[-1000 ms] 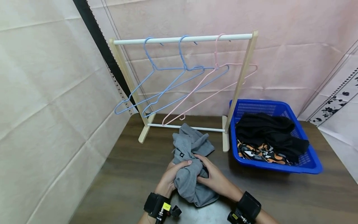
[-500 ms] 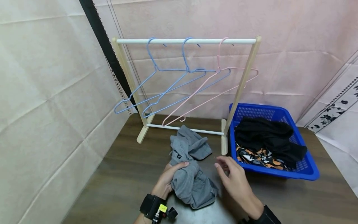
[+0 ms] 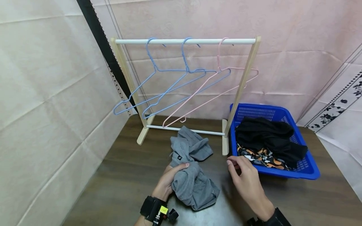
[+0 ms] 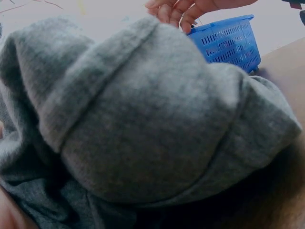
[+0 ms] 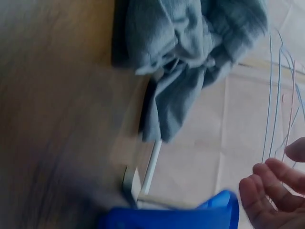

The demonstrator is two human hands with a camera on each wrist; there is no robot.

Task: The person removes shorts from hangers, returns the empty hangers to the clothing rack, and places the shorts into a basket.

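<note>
A crumpled grey garment with a small black label hangs bunched in my left hand, thumb laid across its near side. In the left wrist view the grey cloth fills most of the picture and hides nearly all of that hand. My right hand is apart from the garment, to its right, fingers loosely bent with nothing in them. It is close to the front left corner of the blue basket. Its curled fingers also show in the right wrist view.
Behind the garment stands a small rack with a white top bar. Two blue hangers and a pink hanger hang from it. Inside the basket lie black cloth and patterned orange-and-black cloth. Pale sheets enclose the brown table.
My right hand has let go of the grey garment and moved right, toward the basket. My left hand keeps hold of the garment and has barely moved.
</note>
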